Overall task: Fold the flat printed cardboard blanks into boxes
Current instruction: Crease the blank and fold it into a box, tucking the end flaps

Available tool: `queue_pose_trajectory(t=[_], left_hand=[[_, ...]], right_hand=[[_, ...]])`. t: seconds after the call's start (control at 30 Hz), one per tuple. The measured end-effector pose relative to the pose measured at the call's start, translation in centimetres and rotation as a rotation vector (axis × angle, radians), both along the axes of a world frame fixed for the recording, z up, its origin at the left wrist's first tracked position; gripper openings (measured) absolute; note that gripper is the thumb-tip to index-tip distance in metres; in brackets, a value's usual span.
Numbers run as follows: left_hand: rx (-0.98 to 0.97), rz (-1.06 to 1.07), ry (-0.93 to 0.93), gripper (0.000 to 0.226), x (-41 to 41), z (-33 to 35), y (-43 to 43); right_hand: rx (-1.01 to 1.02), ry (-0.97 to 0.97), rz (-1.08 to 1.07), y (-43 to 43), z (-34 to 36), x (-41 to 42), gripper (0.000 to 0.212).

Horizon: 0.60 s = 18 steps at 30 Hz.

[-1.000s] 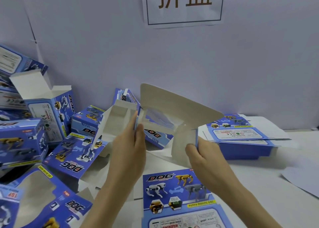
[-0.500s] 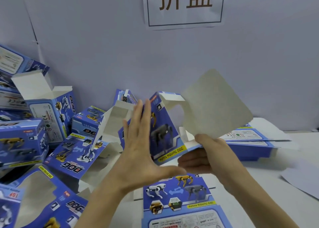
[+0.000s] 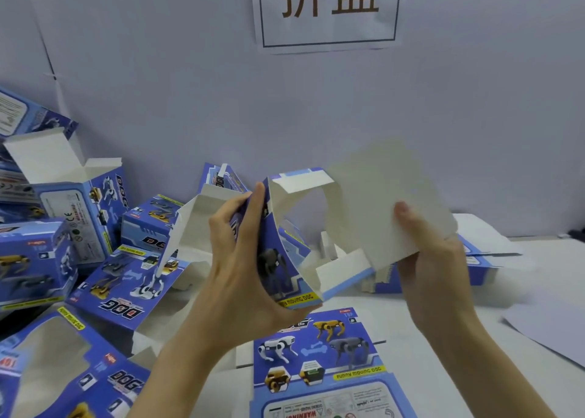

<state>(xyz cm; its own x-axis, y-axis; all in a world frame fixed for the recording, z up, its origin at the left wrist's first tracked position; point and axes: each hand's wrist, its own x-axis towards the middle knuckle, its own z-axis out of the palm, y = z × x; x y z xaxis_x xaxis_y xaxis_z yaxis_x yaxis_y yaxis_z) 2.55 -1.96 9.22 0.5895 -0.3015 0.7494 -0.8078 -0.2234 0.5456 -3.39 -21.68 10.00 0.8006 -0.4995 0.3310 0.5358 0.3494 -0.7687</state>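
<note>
Blank [image 3: 281, 259] half-formed, I judge: left hand [image 3: 240, 259] grips its printed panel, right hand [image 3: 433, 269] pinches its flap; folded boxes [image 3: 79, 208] left of it, flat blank [image 3: 319, 364] nearer me.

My right hand [image 3: 433, 269] shows only its thumb on the grey flap [image 3: 380, 196]. The fingers are behind the card, and the flap itself is smeared. My left hand [image 3: 240, 259] shows its back, so how the palm meets the half-folded blank [image 3: 278, 259] I cannot tell. My right hand covers part of the stack of flat blanks [image 3: 484, 269]. The top edge cuts the sign [image 3: 326, 12]; the bottom edge cuts the flat blank on the table [image 3: 316, 370], its small print unreadable; the boxes at left [image 3: 28, 259] run off the frame
</note>
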Motion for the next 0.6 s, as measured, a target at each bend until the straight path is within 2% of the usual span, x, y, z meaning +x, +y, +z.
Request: queue_pose_trajectory(t=[0.03, 0.07, 0.17, 0.2, 0.23, 0.27, 0.3, 0.33, 0.37, 0.4, 0.43, 0.47, 0.5, 0.53, 0.57, 0.6], left_hand=[[-0.105, 0.036, 0.058, 0.156, 0.2, 0.6, 0.0], [-0.109, 0.045, 0.054, 0.155, -0.1, 0.9, -0.4], [0.118, 0.153, -0.227, 0.12, -0.7, -1.1, -0.2], [0.144, 0.137, -0.26, 0.113, -0.3, -1.2, 0.3], [0.074, 0.081, -0.204, 0.101, 0.2, -1.5, 0.3], [-0.055, 0.053, -0.12, 0.073, 0.6, -1.1, -0.2], [-0.189, 0.029, -0.028, 0.029, 0.7, -0.7, -0.3], [-0.343, 0.051, 0.086, 0.018, 0.8, 0.5, -1.1], [-0.397, 0.128, 0.112, 0.039, 1.1, 0.6, -1.7], [-0.507, 0.102, 0.166, 0.045, 0.7, 1.3, -2.3], [-0.452, 0.128, 0.114, 0.042, 0.0, 1.4, -2.5], [-0.334, 0.156, 0.04, 0.066, -1.2, 1.6, -2.9], [-0.199, 0.245, -0.049, 0.107, -1.9, 1.2, -2.7], [-0.144, 0.225, -0.067, 0.13, -2.2, 1.2, -2.2], [-0.052, 0.227, -0.124, 0.131, -2.0, 1.0, -1.5], [0.042, 0.268, -0.222, 0.119, -1.9, 0.6, -0.9]], right_hand=[[0.115, 0.093, 0.087, 0.0, -0.1, 0.3, 0.025], [0.211, 0.209, 0.176, -0.1, -0.4, 0.7, 0.027], [0.33, 0.533, 0.445, -0.5, -1.1, 1.3, 0.043], [0.331, 0.592, 0.502, -0.8, -1.0, 1.2, 0.047], [0.325, 0.623, 0.548, -1.1, -0.9, 1.1, 0.049], [0.323, 0.635, 0.584, -1.4, -0.7, 1.1, 0.049], [0.318, 0.642, 0.623, -1.4, -0.6, 1.1, 0.049], [0.305, 0.652, 0.673, -1.3, -0.7, 1.0, 0.045], [0.278, 0.664, 0.738, -0.9, -0.8, 1.0, 0.037], [0.249, 0.674, 0.794, -0.5, -1.0, 1.0, 0.028], [0.22, 0.675, 0.828, -0.3, -1.1, 1.0, 0.022], [0.186, 0.675, 0.831, -0.2, -1.3, 1.0, 0.021], [0.139, 0.677, 0.808, -0.3, -1.3, 1.0, 0.023], [0.107, 0.663, 0.766, -0.4, -1.2, 1.0, 0.027], [0.121, 0.619, 0.698, -0.6, -0.9, 0.9, 0.034], [0.165, 0.544, 0.601, -0.8, -0.6, 1.0, 0.041]])
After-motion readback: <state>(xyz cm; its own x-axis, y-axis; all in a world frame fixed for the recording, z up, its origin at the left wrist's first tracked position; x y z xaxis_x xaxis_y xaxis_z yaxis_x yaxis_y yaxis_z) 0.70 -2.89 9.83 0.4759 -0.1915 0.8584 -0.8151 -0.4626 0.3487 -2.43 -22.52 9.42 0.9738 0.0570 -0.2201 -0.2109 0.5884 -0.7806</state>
